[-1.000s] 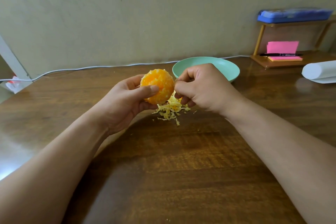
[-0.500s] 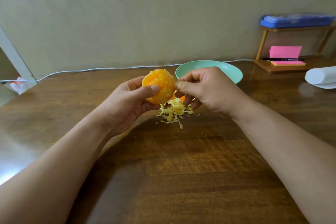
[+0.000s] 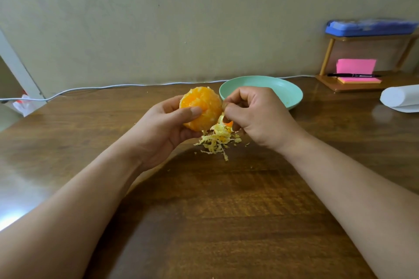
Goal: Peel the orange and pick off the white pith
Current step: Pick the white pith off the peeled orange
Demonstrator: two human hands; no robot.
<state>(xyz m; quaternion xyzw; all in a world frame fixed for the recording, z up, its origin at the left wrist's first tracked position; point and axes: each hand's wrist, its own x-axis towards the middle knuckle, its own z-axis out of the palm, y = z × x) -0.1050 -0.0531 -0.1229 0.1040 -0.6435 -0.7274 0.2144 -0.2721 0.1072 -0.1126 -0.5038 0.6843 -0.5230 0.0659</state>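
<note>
Pith point(image 3: 221, 118) tugged, orange point(image 3: 200, 106) (left hand point(image 3: 158, 133)) — bowl point(image 3: 272, 85) flecked

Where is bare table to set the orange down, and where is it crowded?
Free: the table between the forearms, nearer than the pith pile; the stretch from left hand to white cable; the gap between green bowl and paper roll. Crowded: under the orange, where right hand pinches a pith strip, bowl close behind.
</note>
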